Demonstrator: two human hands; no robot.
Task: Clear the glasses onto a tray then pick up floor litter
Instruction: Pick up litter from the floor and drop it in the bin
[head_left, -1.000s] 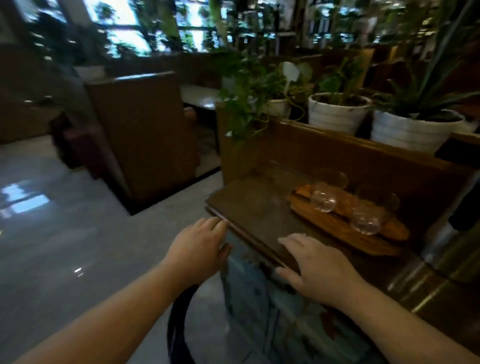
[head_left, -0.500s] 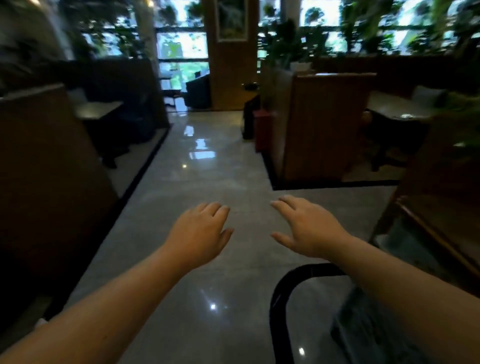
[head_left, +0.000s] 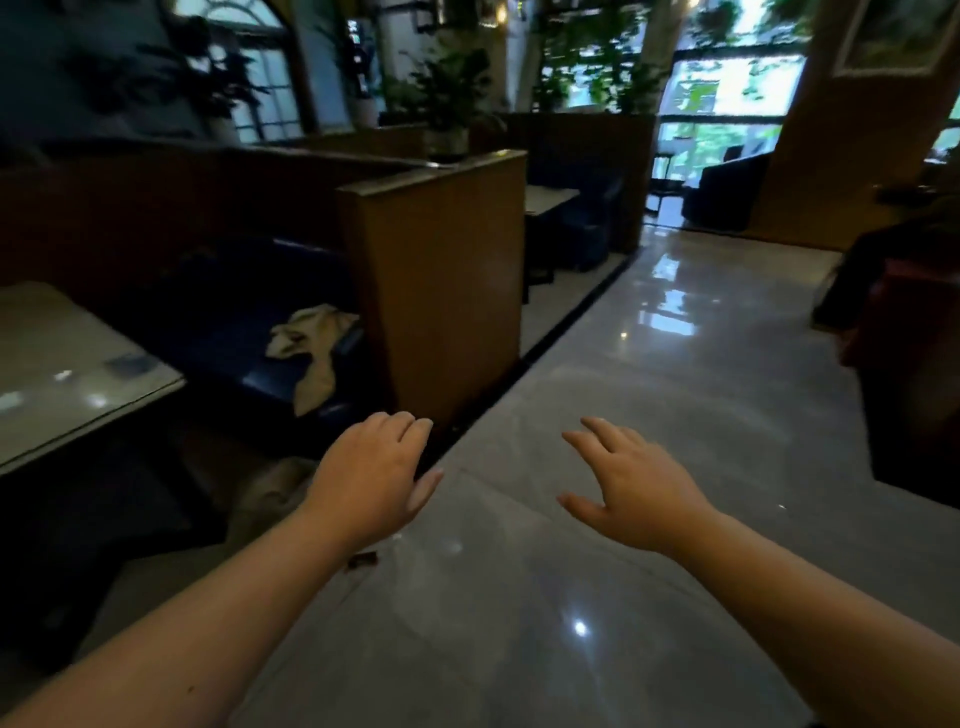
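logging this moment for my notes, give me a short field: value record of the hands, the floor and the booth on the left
left hand: open, palm down, holding nothing, above the floor
right hand: open, fingers spread, holding nothing
floor: glossy grey tile with light reflections
litter: small dark scrap on the floor by the left forearm; what it is cannot be told
booth seat: dark blue bench with a pale crumpled cloth lying on it
table: pale top, at far left
partition: wooden panel between booth and aisle
glasses and tray: not in view
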